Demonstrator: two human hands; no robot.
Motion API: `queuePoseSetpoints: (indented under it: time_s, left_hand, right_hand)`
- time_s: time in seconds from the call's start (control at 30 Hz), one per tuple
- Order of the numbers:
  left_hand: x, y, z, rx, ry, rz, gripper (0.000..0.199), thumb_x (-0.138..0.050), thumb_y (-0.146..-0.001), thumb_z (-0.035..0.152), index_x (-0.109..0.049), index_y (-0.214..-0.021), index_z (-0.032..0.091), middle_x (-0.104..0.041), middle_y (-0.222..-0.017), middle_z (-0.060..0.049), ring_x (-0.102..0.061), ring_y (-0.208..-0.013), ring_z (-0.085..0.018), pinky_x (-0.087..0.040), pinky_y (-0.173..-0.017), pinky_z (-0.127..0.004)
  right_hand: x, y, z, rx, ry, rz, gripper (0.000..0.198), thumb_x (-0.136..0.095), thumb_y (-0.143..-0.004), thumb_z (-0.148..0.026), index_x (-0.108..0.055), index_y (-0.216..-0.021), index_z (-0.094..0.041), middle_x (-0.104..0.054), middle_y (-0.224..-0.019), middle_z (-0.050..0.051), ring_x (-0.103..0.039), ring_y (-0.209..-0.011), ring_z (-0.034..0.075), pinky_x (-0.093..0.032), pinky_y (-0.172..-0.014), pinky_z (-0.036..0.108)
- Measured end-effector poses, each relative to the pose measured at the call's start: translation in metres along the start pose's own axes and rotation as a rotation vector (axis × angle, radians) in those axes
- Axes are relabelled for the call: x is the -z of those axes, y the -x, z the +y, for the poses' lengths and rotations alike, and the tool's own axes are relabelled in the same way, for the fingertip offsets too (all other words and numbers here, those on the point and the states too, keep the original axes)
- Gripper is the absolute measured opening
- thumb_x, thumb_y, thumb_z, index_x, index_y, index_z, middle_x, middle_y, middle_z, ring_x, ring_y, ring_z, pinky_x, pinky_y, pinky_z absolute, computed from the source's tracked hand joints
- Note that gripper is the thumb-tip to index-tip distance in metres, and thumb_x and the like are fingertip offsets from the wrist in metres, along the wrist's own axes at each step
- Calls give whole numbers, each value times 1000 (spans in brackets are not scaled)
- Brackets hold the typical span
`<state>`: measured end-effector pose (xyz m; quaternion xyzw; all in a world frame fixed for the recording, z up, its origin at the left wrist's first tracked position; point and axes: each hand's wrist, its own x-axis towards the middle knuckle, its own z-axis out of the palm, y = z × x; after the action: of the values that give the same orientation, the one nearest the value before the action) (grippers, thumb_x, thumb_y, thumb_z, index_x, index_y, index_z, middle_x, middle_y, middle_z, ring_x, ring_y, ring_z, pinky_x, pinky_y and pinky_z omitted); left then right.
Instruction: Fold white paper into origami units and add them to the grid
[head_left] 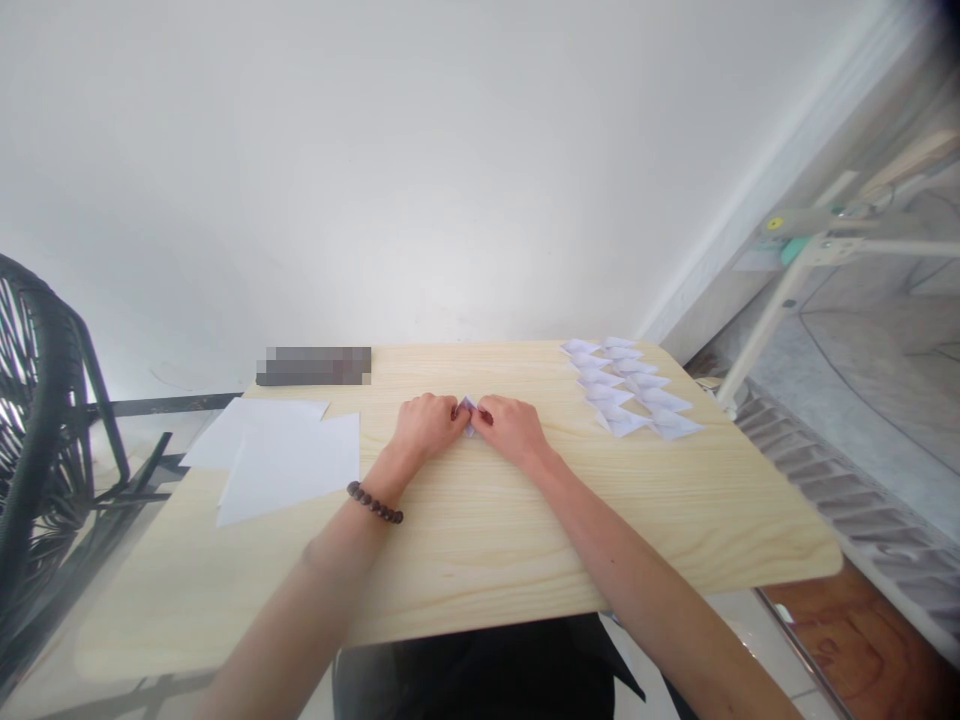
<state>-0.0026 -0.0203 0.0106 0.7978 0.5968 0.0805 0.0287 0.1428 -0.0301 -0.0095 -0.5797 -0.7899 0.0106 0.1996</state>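
Near the middle of the table, a small folded piece of white paper is held between both hands. My left hand pinches its left side, with thumb and fingers closed. On the other side, my right hand grips the paper in the same way, fingers curled. Most of the paper is hidden by the fingers; only its pointed top and a sliver between the hands show. Several folded white paper pieces with pointed ends lie in two columns to the right of my right hand.
Flat white paper sheets lie overlapping on the left of the wooden table. A dark blurred-out object is at the back left. A white wall stands behind. A black woven chair is at far left, a white metal frame at right.
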Motion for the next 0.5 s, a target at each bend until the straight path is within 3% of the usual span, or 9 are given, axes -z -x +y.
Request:
queuePoseSetpoints:
  time_s: [0.23, 0.5]
  left_hand:
    - [4, -2, 1, 22, -14, 18, 47, -31, -80, 48, -65, -71, 17, -65, -68, -13, -59, -66, -27, -34, -55, -30]
    - [1, -1, -6, -34, 34, 18, 44, -31, -80, 48, -61, -70, 19, -63, -65, -8, -57, -61, -21, -31, -53, -27]
  right_hand:
    - [1, -1, -6, -99, 77, -17, 25, -41, -83, -32, -58, -69, -20, -65, -72, 0, -54, -60, 13, -21, -51, 25]
    - [1, 1, -4, -87, 11, 49, 27, -39, -84, -35, -55, -68, -21, -64, -72, -1, -55, -62, 12, -24, -53, 24]
